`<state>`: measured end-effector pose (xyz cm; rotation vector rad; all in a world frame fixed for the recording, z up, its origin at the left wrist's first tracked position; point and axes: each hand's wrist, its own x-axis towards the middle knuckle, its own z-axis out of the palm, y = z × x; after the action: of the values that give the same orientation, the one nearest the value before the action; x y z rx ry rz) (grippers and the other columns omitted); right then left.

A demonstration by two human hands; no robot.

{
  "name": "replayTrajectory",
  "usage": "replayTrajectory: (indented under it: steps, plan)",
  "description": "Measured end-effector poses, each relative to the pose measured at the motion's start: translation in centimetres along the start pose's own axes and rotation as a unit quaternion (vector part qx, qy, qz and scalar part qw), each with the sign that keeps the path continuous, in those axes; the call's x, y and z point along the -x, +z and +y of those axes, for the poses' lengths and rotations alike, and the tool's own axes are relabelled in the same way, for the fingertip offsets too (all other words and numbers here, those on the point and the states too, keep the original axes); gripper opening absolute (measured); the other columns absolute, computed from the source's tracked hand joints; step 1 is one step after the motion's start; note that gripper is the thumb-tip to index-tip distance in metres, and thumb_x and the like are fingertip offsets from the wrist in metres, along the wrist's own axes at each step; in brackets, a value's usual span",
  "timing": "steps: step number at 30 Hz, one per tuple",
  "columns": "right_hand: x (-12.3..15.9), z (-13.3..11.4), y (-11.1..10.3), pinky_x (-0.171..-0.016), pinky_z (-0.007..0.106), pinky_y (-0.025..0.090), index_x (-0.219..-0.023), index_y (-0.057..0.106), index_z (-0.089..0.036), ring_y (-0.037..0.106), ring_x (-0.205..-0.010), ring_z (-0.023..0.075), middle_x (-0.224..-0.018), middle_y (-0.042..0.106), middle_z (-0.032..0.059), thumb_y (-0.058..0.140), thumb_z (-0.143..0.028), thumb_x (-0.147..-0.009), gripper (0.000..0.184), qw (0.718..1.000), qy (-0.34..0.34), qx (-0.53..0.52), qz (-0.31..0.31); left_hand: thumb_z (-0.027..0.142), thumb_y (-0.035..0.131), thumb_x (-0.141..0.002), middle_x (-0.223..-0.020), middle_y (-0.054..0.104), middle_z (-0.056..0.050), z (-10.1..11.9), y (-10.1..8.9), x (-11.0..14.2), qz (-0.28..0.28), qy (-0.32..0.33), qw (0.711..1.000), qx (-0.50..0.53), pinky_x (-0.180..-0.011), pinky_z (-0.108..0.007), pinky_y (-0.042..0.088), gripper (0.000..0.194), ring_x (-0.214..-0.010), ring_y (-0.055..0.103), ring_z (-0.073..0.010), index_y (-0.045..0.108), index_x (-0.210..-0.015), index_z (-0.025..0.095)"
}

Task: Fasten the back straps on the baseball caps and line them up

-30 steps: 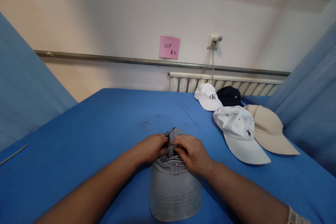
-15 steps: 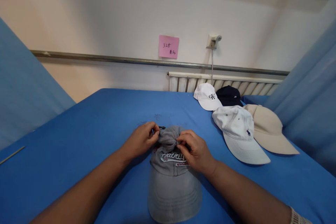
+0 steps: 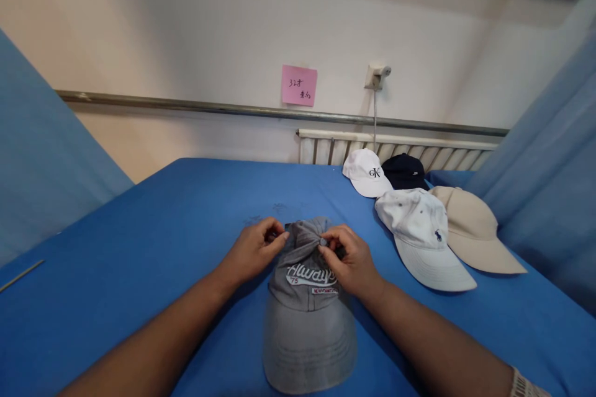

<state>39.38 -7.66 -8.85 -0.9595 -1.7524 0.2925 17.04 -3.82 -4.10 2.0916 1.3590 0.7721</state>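
Observation:
A grey baseball cap (image 3: 308, 322) lies on the blue-covered table (image 3: 153, 223), its brim toward me and white "Always" lettering on its front. The crown is gathered in folds at the top. My right hand (image 3: 349, 259) is closed, pinching the fabric at the top of the crown with thumb and forefinger. My left hand (image 3: 258, 248) is closed in a pinch on the cap's far left edge, beside a small dark piece there. The far side of the cap is hidden behind the folded crown.
On the right lie a white cap (image 3: 365, 172), a dark navy cap (image 3: 403, 170), a pale cap (image 3: 416, 229) and a beige cap (image 3: 472, 226). A thin stick (image 3: 21, 276) rests at the left edge. Blue curtains (image 3: 554, 136) hang on both sides; a radiator (image 3: 333, 149) stands behind.
My right hand has pulled the crown fabric slightly up, and more of the lettering shows. My left hand has shifted a little to the right, still at the cap's edge.

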Motion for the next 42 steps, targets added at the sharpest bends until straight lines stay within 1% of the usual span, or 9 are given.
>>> replayTrajectory:
  steps: [5, 9, 12, 18, 23, 27, 31, 37, 42]
  plan:
    - [0.1, 0.3, 0.0, -0.067, 0.028, 0.049, -0.101, 0.062, -0.021, 0.058, -0.072, 0.0151, -0.081, 0.058, 0.0018, 0.060, -0.015, -0.083, 0.019, 1.000, -0.001, -0.010, -0.005, 0.044, 0.057, -0.082, -0.068, 0.058, 0.001, 0.9, -0.6, 0.7, -0.166, -0.009, 0.985, 0.054, -0.058, -0.025, 0.038, 0.030, -0.063, 0.052, -0.0140, 0.065, -0.082, 0.016]
    - [0.1, 0.2, 0.0, -0.068, 0.028, 0.050, -0.103, 0.063, -0.021, 0.059, -0.073, 0.0151, -0.083, 0.060, 0.0022, 0.060, -0.014, -0.083, 0.021, 1.000, -0.014, -0.013, -0.007, 0.042, 0.059, -0.078, -0.062, 0.051, 0.003, 0.9, -0.3, 0.9, -0.224, -0.034, 0.970, 0.089, -0.055, -0.023, 0.035, 0.027, -0.058, 0.045, -0.0113, 0.060, -0.074, 0.016]
    - [0.0, 0.1, -0.1, -0.068, 0.029, 0.051, -0.103, 0.063, -0.021, 0.059, -0.073, 0.0154, -0.083, 0.060, 0.0023, 0.060, -0.014, -0.084, 0.021, 1.000, -0.019, -0.013, -0.012, 0.037, 0.059, -0.076, -0.059, 0.046, 0.005, 0.9, -0.4, 0.9, -0.203, -0.030, 0.976, 0.074, -0.052, -0.022, 0.032, 0.022, -0.055, 0.041, -0.0102, 0.053, -0.069, 0.018]
    - [-0.1, -0.1, -0.1, -0.066, 0.028, 0.049, -0.100, 0.062, -0.021, 0.058, -0.070, 0.0153, -0.080, 0.059, 0.0017, 0.061, -0.016, -0.083, 0.017, 1.000, -0.012, -0.006, -0.001, 0.019, 0.056, -0.068, -0.057, 0.045, 0.006, 1.6, -1.0, 1.2, -0.079, 0.008, 0.997, 0.012, -0.051, -0.022, 0.028, 0.014, -0.052, 0.037, -0.0091, 0.043, -0.064, 0.020]
    - [0.0, -0.1, -0.1, -0.067, 0.028, 0.049, -0.101, 0.062, -0.021, 0.058, -0.072, 0.0149, -0.082, 0.059, 0.0019, 0.060, -0.014, -0.083, 0.019, 1.000, -0.019, -0.019, 0.001, 0.038, 0.061, -0.078, -0.059, 0.046, 0.005, 1.4, -1.0, 1.0, -0.132, -0.006, 0.987, 0.087, -0.051, -0.023, 0.032, 0.025, -0.054, 0.041, -0.0102, 0.049, -0.068, 0.019]
    - [-0.1, -0.2, -0.1, -0.067, 0.028, 0.048, -0.101, 0.062, -0.021, 0.057, -0.072, 0.0148, -0.081, 0.059, 0.0014, 0.060, -0.015, -0.084, 0.018, 0.999, -0.023, -0.025, 0.001, 0.040, 0.060, -0.079, -0.066, 0.052, 0.003, 0.5, -0.5, 0.4, -0.073, -0.009, 0.991, 0.110, -0.056, -0.025, 0.038, 0.025, -0.058, 0.047, -0.0121, 0.061, -0.090, 0.017]
    - [0.0, -0.3, 0.2, -0.069, 0.027, 0.048, -0.100, 0.062, -0.020, 0.059, -0.073, 0.0147, -0.083, 0.062, 0.0019, 0.060, -0.016, -0.084, 0.017, 0.999, -0.008, -0.043, -0.008, 0.030, 0.063, -0.078, -0.076, 0.058, 0.000, 0.4, 0.2, 0.2, -0.071, 0.055, 0.995, 0.035, -0.064, -0.027, 0.043, 0.029, -0.068, 0.053, -0.0146, 0.067, -0.105, 0.019]
    - [0.2, -0.6, 0.6, -0.070, 0.026, 0.048, -0.100, 0.062, -0.020, 0.060, -0.074, 0.0141, -0.084, 0.063, 0.0015, 0.061, -0.018, -0.085, 0.016, 0.997, 0.005, -0.071, -0.034, 0.013, 0.058, -0.080, -0.076, 0.057, 0.001, 1.2, 2.0, 0.4, -0.059, 0.154, 0.986, -0.028, -0.067, -0.024, 0.041, 0.010, -0.073, 0.055, -0.0132, 0.066, -0.081, 0.019]
    - [0.2, -0.8, 0.6, -0.071, 0.026, 0.048, -0.100, 0.062, -0.020, 0.060, -0.075, 0.0139, -0.085, 0.064, 0.0017, 0.061, -0.017, -0.084, 0.016, 0.996, 0.009, -0.079, -0.029, 0.008, 0.055, -0.079, -0.072, 0.055, 0.002, 1.2, 2.6, 0.6, -0.032, 0.155, 0.987, -0.011, -0.062, -0.022, 0.040, 0.013, -0.067, 0.053, -0.0117, 0.059, -0.070, 0.017]
